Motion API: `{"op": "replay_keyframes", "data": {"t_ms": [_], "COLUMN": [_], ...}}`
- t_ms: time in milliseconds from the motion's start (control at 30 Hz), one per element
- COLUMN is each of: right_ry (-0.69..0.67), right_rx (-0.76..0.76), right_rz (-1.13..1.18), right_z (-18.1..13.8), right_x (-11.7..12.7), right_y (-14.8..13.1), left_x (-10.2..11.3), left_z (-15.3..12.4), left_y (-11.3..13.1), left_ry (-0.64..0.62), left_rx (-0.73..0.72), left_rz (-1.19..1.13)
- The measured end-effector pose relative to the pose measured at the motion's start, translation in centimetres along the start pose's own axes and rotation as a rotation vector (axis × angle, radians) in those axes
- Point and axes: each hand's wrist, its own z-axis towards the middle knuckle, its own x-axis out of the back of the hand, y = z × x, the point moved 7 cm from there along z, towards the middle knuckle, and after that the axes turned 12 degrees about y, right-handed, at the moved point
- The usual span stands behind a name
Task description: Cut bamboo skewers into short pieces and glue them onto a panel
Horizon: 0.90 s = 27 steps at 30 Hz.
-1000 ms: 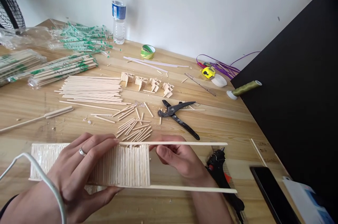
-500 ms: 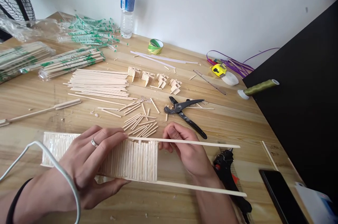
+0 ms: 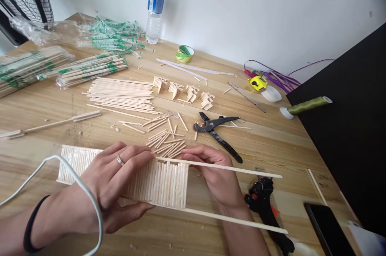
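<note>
My left hand (image 3: 117, 183) spans a narrow panel of glued wooden sticks (image 3: 171, 183), fingers along its far edge and thumb along its near edge. Two long thin sticks run out rightward from the panel: an upper stick (image 3: 250, 171) and a lower stick (image 3: 241, 222). Behind the upper one, my right hand (image 3: 215, 171) has its fingertips close together at the right end of a pile of short cut sticks (image 3: 165, 145). Whether a stick is between those fingertips is hard to make out. A white cable (image 3: 81, 183) passes in front of my left wrist.
Black cutting pliers (image 3: 215, 125) lie beyond my right hand. A glue gun (image 3: 265, 207) and a phone (image 3: 327, 230) are at the right. Farther back are long sticks (image 3: 120, 95), small stair-shaped stick pieces (image 3: 191, 93), a tape roll (image 3: 185, 54) and a water bottle (image 3: 154, 19).
My right hand has gone from beside the panel's right end to the pile of short sticks, its fingers stretching farther forward. My left hand keeps its hold. The view has shifted slightly left.
</note>
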Motion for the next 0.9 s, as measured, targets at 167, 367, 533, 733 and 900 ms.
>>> {"op": "replay_keyframes", "data": {"t_ms": [167,367,533,733,900], "right_ry": [-0.033,-0.131,-0.211,-0.334,-0.359], "right_rx": [-0.019,0.054,0.033,0.009,-0.020], "right_rz": [-0.008,-0.067,-0.131,-0.044,-0.012], "right_z": [-0.2,-0.6,-1.2,-1.9,-2.2], "right_x": [-0.3,-1.0,-1.5,-2.6,-3.2], "right_y": [0.1,-0.1,0.5,-0.1,-0.3], "left_x": [0.0,-0.1,-0.2,-0.7,-0.6], "left_z": [0.1,0.1,0.4,0.0,0.4], "left_y": [-0.1,-0.4,-0.3,-0.4,0.0], "left_ry": [0.036,0.033,-0.002,0.010,0.020], "left_rx": [-0.002,0.017,0.013,0.016,-0.014], "left_rz": [-0.010,0.015,0.009,-0.092,-0.088]}}
